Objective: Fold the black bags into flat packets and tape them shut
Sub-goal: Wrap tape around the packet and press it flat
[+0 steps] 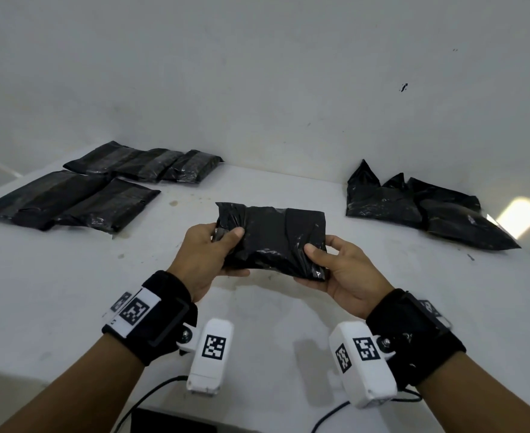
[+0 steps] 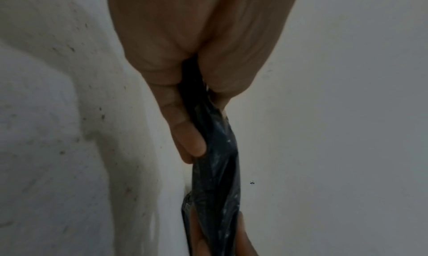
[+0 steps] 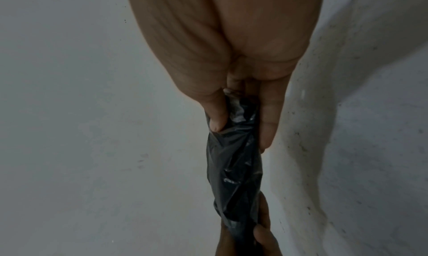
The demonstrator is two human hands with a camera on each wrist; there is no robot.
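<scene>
From the head camera, I hold a crumpled, folded black plastic bag (image 1: 273, 237) above the white table (image 1: 288, 307), my left hand (image 1: 205, 254) pinching its left end with the thumb on top, my right hand (image 1: 340, 271) gripping its right end. Flat taped black packets (image 1: 79, 190) lie far left; loose unfolded black bags (image 1: 419, 207) lie far right.

At my left wrist, my fingers (image 2: 185, 131) clamp the bag's edge (image 2: 215, 168).

At my right wrist, thumb and fingers (image 3: 268, 120) squeeze the bag (image 3: 234, 164), my other hand visible at its far end.
</scene>
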